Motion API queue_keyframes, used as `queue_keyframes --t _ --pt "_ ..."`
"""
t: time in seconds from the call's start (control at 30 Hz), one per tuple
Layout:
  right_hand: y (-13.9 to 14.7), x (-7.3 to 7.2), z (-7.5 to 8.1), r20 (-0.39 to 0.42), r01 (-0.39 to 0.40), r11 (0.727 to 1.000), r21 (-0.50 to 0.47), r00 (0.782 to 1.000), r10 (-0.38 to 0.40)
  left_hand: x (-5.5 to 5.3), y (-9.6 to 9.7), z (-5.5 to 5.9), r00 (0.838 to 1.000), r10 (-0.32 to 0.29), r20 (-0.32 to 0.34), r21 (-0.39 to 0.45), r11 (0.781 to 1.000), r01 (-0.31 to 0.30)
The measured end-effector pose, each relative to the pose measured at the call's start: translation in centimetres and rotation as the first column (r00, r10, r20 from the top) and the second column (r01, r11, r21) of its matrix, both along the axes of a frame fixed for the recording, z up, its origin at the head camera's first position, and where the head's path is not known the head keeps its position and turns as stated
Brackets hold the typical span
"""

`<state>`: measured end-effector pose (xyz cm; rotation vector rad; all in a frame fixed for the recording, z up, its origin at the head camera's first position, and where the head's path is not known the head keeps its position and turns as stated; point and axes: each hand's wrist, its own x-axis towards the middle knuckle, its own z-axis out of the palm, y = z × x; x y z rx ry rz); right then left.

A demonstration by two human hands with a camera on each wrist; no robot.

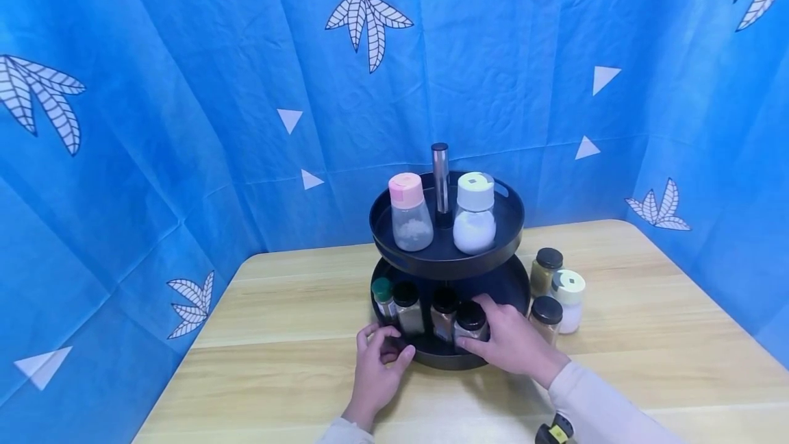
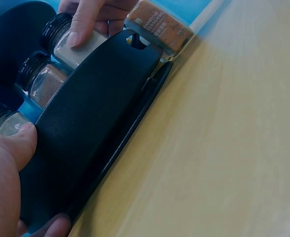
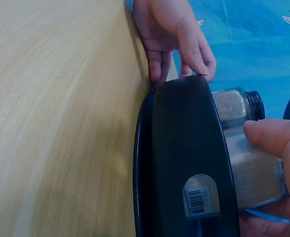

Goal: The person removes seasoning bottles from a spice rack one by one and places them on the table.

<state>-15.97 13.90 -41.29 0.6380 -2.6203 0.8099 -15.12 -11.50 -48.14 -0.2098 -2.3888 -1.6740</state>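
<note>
My right hand (image 1: 516, 342) holds a black-lidded glass spice jar (image 1: 470, 324) between thumb and fingers, at the right front of the lower tray (image 1: 453, 360) of a black two-tier round rack. In the left wrist view, that jar (image 2: 82, 50) stands just inside the tray's wall. My left hand (image 1: 379, 377) grips the lower tray's front-left rim, thumb at the top edge and fingers low on the outside. Beside the held jar stand another black-lidded jar (image 1: 444, 321), a black-lidded jar (image 1: 409, 314) farther left and a green-capped jar (image 1: 383, 299).
The upper tray (image 1: 446, 267) carries a pink-capped shaker (image 1: 411, 225) and a white-capped shaker (image 1: 474, 225) around a metal post (image 1: 440, 180). Right of the rack, on the wooden table (image 1: 277, 362), stand two black-lidded jars (image 1: 545, 279) and a white jar (image 1: 570, 314). Blue curtains surround the table.
</note>
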Motion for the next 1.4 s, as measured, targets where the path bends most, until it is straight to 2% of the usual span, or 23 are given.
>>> queue_keyframes --t 0.9,1.17,1.4 --pt "-0.1 0.1 0.5 0.036 0.016 1.0 -0.017 0.999 -0.016 -0.1 -0.1 -0.3 1.0 0.002 -0.013 0.01 1.0 -0.002" --pt "0.1 0.3 1.0 0.014 0.017 0.999 -0.039 1.0 -0.016 0.0 -0.1 -0.3 1.0 0.013 -0.017 -0.003 1.0 -0.013" --pt "0.4 0.4 1.5 0.018 0.024 0.999 -0.048 1.0 -0.023 0.1 0.0 -0.1 1.0 0.011 -0.025 0.021 1.0 -0.011"
